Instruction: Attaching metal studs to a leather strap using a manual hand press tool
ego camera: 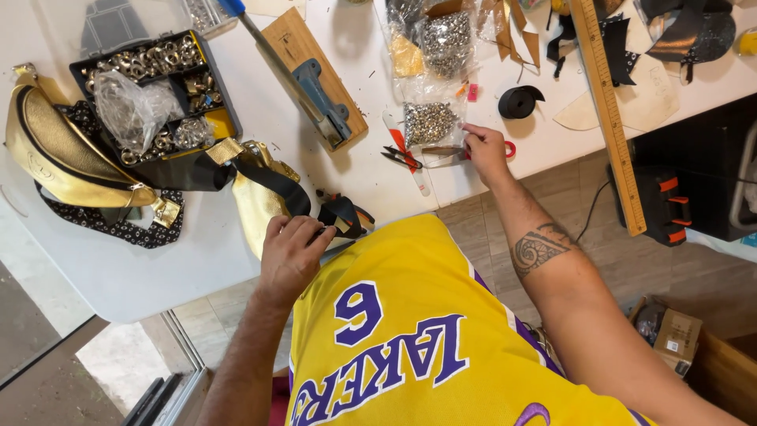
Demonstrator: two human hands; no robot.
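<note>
Strap (272, 185) work goes best pinned: we keep our left hand (293, 251) closed on its black end at the worktop (158, 268) edge, while our right hand (482, 150) pinches the small tool (441, 151) beside the bagged rivets (430, 122).

The right hand (482, 150) hides part of a small tool (441, 151).

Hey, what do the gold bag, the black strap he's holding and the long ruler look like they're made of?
The gold bag looks like metallic faux or real leather: shiny, soft folds, stitched seams. The black strap, pinched by the left hand, seems woven webbing, matte and flat, though the weave is too small to confirm. The long ruler looks like bare wood, tan with visible grain.
</note>
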